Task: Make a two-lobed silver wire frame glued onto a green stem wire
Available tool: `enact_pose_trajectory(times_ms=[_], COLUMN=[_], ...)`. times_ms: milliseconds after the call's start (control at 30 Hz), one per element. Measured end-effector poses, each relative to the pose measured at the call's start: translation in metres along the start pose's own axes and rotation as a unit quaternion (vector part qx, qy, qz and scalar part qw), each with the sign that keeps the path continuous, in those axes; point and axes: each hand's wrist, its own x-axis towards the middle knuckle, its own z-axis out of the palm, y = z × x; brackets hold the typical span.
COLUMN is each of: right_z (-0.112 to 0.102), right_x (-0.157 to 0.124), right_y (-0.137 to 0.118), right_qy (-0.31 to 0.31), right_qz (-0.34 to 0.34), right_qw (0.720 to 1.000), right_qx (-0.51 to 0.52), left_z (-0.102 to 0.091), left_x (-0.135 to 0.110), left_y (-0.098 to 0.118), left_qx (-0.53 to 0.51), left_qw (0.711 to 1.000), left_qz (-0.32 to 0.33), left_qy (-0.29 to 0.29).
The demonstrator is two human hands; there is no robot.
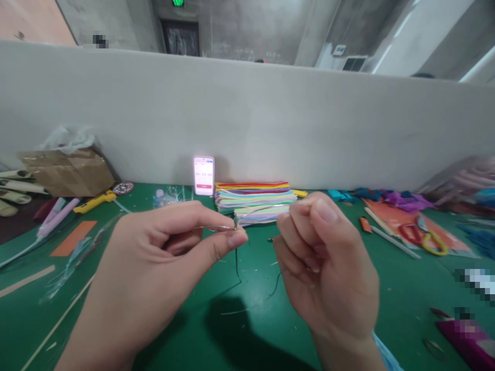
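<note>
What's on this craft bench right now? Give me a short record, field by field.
Left hand: pinches a thin wire between thumb and forefinger
Right hand: fingers curled shut beside the wire's other end
Surface: green mat
Back: phone propped upright, stack of coloured sheets
Right side: scissors
Left side: cardboard box, yellow cutter

You had bare green mat under your left hand and right hand, with only the thin wire pinched between them in the way. Straight ahead, the stack of coloured sheets and the phone stood close to the white wall, so that way was blocked. The scissors lay off to your right, and the yellow tool and cardboard box filled the left.
</note>
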Motion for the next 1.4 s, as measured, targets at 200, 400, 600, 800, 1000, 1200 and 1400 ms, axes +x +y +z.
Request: enact_pose_trajectory(times_ms=[200, 400, 600, 800, 1000, 1200, 1400], right_z=[0.001, 0.003, 0.003, 0.003, 0.001, -0.013, -0.002], right_x=[0.001, -0.001, -0.001, -0.001, 0.002, 0.005, 0.001], right_y=[0.001, 0.000, 0.001, 0.002, 0.001, -0.011, -0.033], right_qy=[0.002, 0.004, 0.001, -0.001, -0.005, -0.042, -0.099], right_qz=[0.003, -0.001, -0.002, 0.008, 0.044, 0.050, -0.037], right_qw=[1.000, 1.000, 1.000, 1.000, 0.999, 0.985, 0.922], right_qx=[0.013, 0.006, 0.006, 0.007, 0.008, -0.159, -0.371], left_z=[0.003, 0.001, -0.001, 0.000, 0.001, 0.000, 0.000], left_x=[0.000, 0.000, 0.001, 0.000, 0.000, 0.001, -0.001], left_y=[0.003, 0.004, 0.003, 0.003, 0.003, 0.007, 0.005], left_qx=[-0.045, -0.033, -0.029, -0.024, -0.039, -0.040, -0.078], left_qw=[0.999, 0.999, 0.999, 0.999, 0.999, 0.999, 0.995], left_qz=[-0.015, -0.016, -0.029, -0.027, -0.030, -0.024, -0.003], left_qy=[0.013, 0.002, -0.010, -0.013, -0.012, -0.025, -0.055])
